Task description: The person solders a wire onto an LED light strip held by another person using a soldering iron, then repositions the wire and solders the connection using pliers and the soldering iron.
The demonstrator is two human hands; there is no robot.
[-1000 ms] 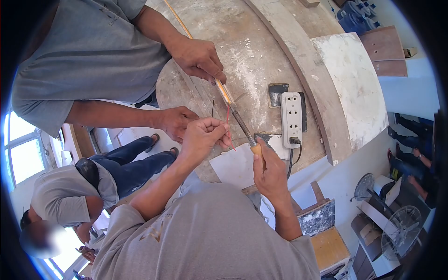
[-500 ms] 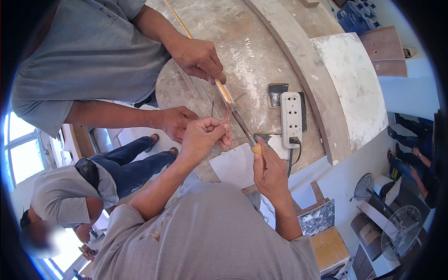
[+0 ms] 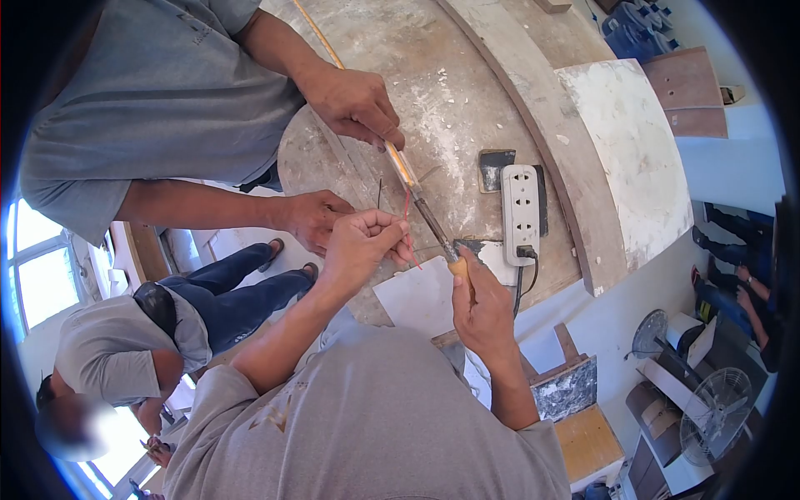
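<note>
My right hand (image 3: 483,304) is closed round the handle of a soldering iron (image 3: 435,222). Its tip meets the end of an LED strip (image 3: 402,167), where a thin red wire (image 3: 407,200) also ends. Between thumb and fingers, my left hand (image 3: 362,244) pinches that red wire, whose free end sticks out below. A co-worker's hand (image 3: 354,104) holds the strip down from above. The co-worker's other hand (image 3: 315,218) is beside my left hand, its fingers partly hidden. A short black wire (image 3: 380,193) stands near them.
A white power strip (image 3: 520,212) with a black plug lies right of the iron on the worn table (image 3: 450,100). White paper (image 3: 423,293) sits at the near edge. A curved board (image 3: 550,142) spans the right side. Another person (image 3: 125,346) stands lower left; fans (image 3: 715,412) are lower right.
Both my hands, the iron and the strip stay almost still. At lower left, the other person's hand has shifted slightly.
</note>
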